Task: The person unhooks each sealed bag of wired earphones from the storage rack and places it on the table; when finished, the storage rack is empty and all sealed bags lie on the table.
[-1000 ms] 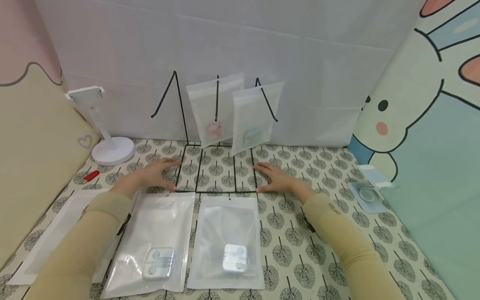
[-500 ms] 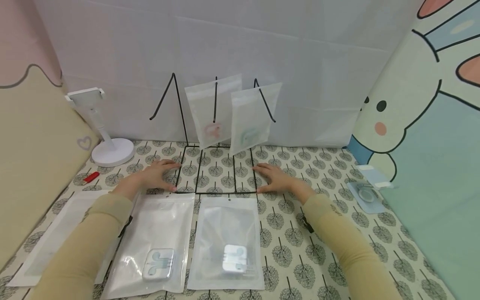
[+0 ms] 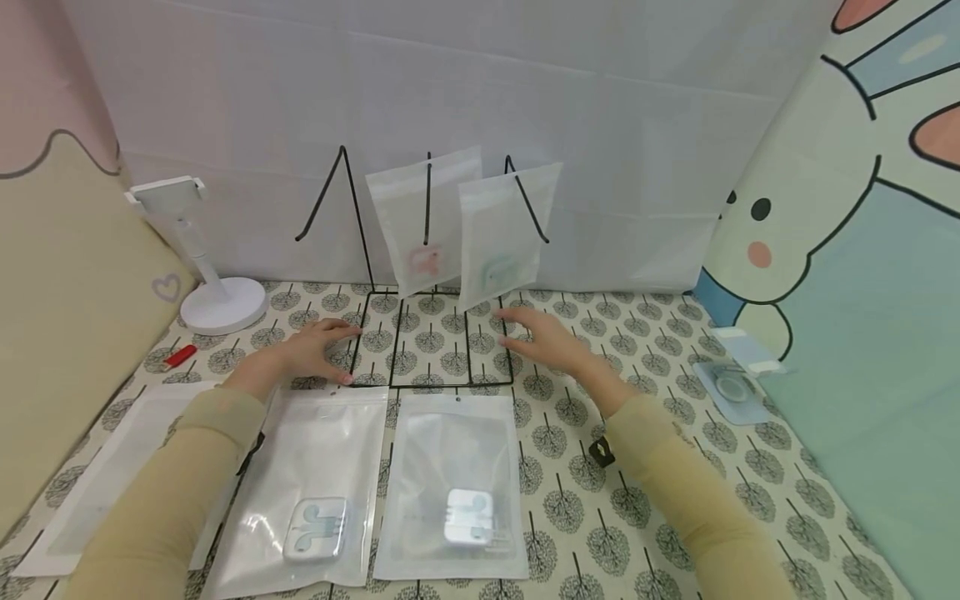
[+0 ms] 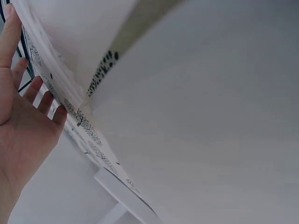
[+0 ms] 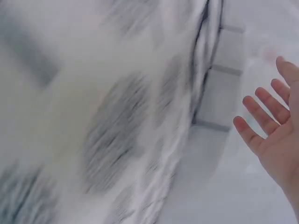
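Note:
A black wire display rack (image 3: 430, 386) stands on the patterned cloth, its hooks rising at the back. From two hooks hang frosted zip bags: one bag (image 3: 427, 208) shows a pink item, the other bag (image 3: 506, 225) a pale green one. My left hand (image 3: 311, 350) rests at the left edge of the rack's base, thumb by the front corner, fingers loosely spread. My right hand (image 3: 543, 340) hovers by the base's right edge, holding nothing; in the right wrist view its fingers are extended. The left hook (image 3: 322, 196) carries no bag.
In front of the rack lie a clear bag (image 3: 337, 450) and another bag (image 3: 457, 450), each with cased earphones. A third bag (image 3: 127, 475) lies partly under the left arm. A white phone stand (image 3: 225, 304), a red cutter (image 3: 180, 357) and a clear holder (image 3: 731, 387) stand outward.
My right hand has come up off the right edge of the rack's base and shifted slightly away and left. My left hand stays in place. The hanging bags look nearly unchanged.

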Motion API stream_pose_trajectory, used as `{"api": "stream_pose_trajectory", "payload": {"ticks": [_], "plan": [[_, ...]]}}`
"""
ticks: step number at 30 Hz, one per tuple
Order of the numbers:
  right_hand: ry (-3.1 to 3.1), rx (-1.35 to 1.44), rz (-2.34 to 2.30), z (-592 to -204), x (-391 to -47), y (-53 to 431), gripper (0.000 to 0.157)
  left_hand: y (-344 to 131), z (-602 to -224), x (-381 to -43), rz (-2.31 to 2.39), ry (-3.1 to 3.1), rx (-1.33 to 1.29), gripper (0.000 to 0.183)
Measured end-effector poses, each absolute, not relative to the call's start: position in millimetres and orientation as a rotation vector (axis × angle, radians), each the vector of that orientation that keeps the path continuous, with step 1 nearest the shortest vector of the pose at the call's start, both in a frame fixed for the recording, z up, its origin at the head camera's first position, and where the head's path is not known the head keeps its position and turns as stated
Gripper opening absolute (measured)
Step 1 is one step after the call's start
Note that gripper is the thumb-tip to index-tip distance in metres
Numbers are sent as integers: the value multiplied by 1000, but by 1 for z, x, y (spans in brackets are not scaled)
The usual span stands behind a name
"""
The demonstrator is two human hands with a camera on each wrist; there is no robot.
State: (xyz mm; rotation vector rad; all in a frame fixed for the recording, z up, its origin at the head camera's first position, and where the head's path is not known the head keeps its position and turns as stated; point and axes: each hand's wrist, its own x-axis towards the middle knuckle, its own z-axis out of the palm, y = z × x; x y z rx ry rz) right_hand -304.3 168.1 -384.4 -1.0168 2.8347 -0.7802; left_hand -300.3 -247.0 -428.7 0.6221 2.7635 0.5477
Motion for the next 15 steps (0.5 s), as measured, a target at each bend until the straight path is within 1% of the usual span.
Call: {"api": "stream_pose_trajectory", "payload": {"ticks": [4,11,13,15], "plan": [[2858,-1104,-883,-371,-296,145,48,-247,-428,-299,554,2757,607,102],[2997,-1334,-1230,-357,-292,107,21,-245,-426,-299,556,2751,590,100],[2921,-1377,-1358,-354,-294,98,21,-245,-425,-298,566,2747,585,100],[2828,-1366,-1424,-351,-296,90,27,-245,-425,-298,573,2745,579,100]]}}
